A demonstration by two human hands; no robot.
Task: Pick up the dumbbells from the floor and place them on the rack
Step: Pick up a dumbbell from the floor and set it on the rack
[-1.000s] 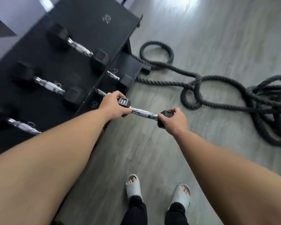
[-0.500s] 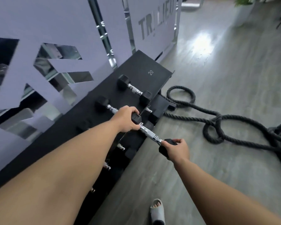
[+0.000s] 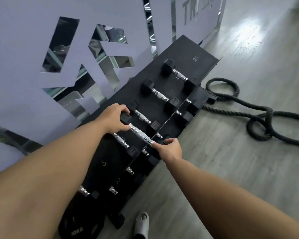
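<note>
Now you hold one dumbbell [image 3: 139, 134] over the rack [image 3: 178, 73], a hand on each end.

Largest first: the grey floor [image 3: 240, 161], the black sloped rack with three dumbbells lying on its top tier past yours, then the thick rope [image 3: 259, 125] coiled on the floor near the rack's far end. Your left hand [image 3: 114, 119] has its fingers clamped over the far head; your right hand [image 3: 170, 148] grips the near head at the tier's front edge.
</note>
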